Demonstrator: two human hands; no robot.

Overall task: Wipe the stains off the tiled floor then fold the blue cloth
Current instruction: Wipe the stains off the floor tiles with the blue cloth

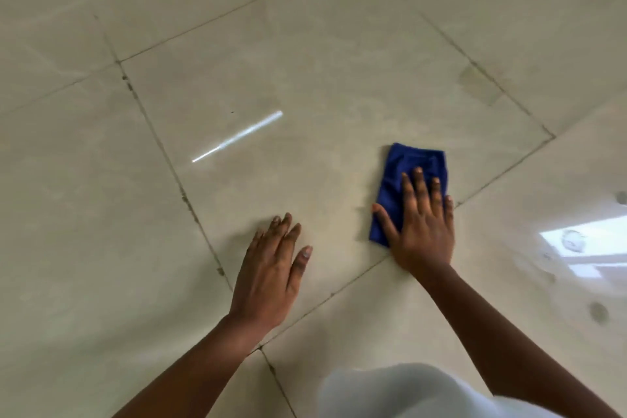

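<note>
A blue cloth (410,166), folded into a small rectangle, lies flat on the beige tiled floor (305,61). My right hand (422,224) rests palm down on the cloth's near half, fingers spread, pressing it to the tile. To the left, my left hand (271,268) lies flat on the bare tile with fingers together, holding nothing. A faint greyish smear (478,83) shows on the tile beyond the cloth, near a grout line. Two small round grey spots (597,312) mark the tile at the right.
Dark grout lines (163,153) cross the floor diagonally. A bright streak of reflected light (237,136) sits left of the cloth, and a window reflection (587,244) glares at the right edge. My white garment (400,390) fills the bottom of the view.
</note>
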